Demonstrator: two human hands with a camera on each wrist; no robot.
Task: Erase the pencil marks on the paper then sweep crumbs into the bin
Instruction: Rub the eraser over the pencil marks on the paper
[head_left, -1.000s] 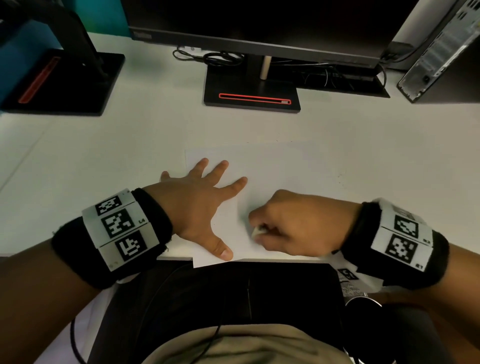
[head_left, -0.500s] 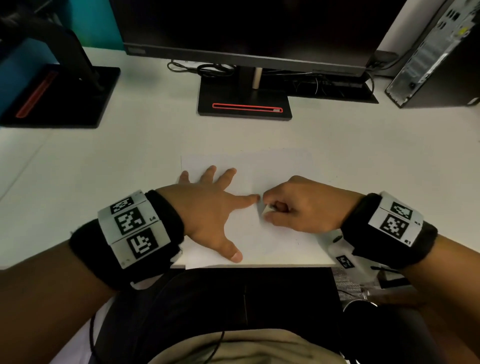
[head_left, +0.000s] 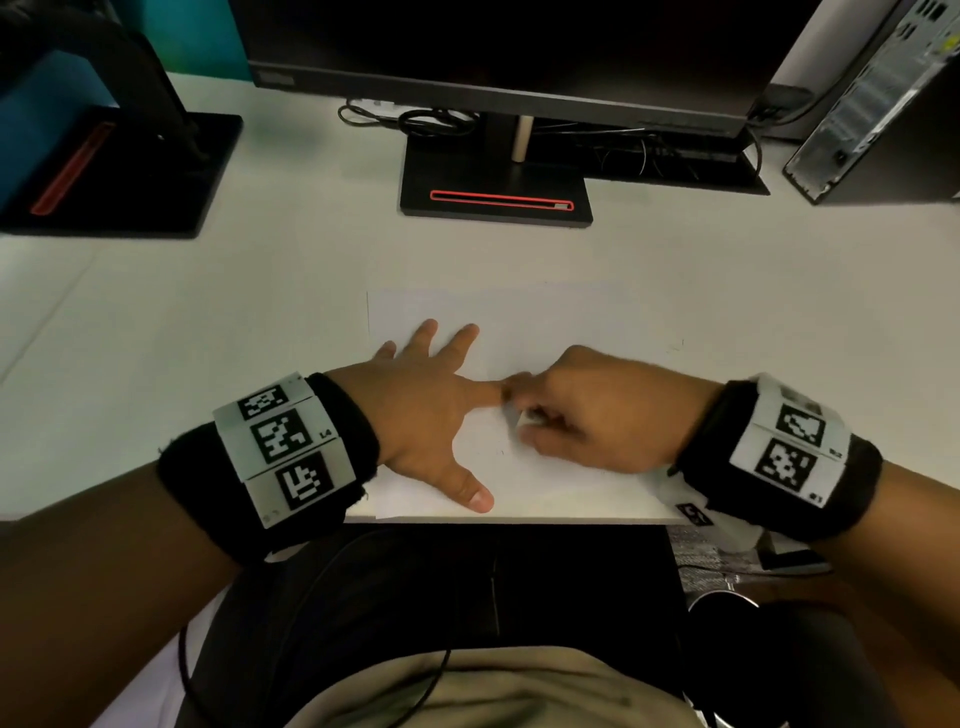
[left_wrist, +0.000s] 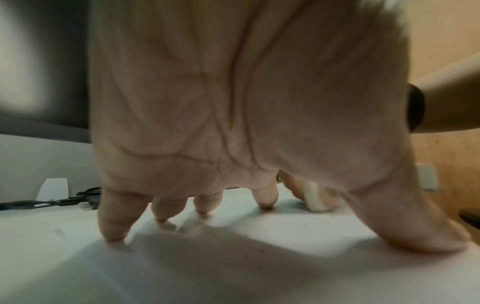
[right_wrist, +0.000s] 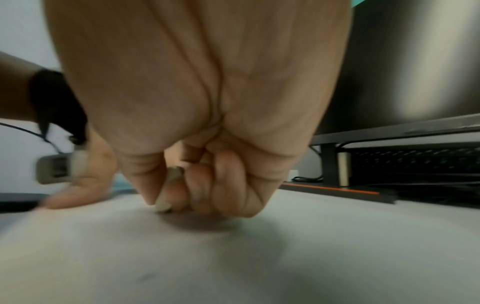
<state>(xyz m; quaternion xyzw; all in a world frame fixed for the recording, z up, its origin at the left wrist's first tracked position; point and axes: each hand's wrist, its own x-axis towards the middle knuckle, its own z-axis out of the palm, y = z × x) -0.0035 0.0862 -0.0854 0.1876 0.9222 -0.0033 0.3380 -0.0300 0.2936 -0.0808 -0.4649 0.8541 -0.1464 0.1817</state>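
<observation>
**Eraser at work near the front edge of the desk**

The sheet of paper (head_left: 545, 322) lies flat on the white desk (head_left: 208, 322), its near edge level with the desk's front edge or just over it; the left near corner pokes slightly past the rim. The left hand (head_left: 426, 410) rests on the left half of the sheet with fingers spread and straight, fingertips (left_wrist: 111, 232) and thumb pressed down on the paper, palm arched above it. The right hand (head_left: 602, 410) is curled into a loose fist just beside the left index fingertip, knuckles close to or touching it. Its thumb and fingers pinch a small white eraser (left_wrist: 315, 198), whose lower end meets the paper between the two hands. In the right wrist view the eraser (right_wrist: 163, 204) shows as a pale tip under the thumb, against the sheet.

A few faint dark specks (head_left: 501, 452) sit on the paper between the left thumb and the right hand; pencil marks themselves are too faint to make out.

Beyond the far edge of the sheet there is a wide band of bare desk up to the monitor stand (head_left: 496, 192). A second stand (head_left: 119, 171) sits at the far left and a computer case (head_left: 878, 104) at the far right, both well apart from the paper. More bare desk lies to the left and right of the sheet. No bin shows in any view.
</observation>
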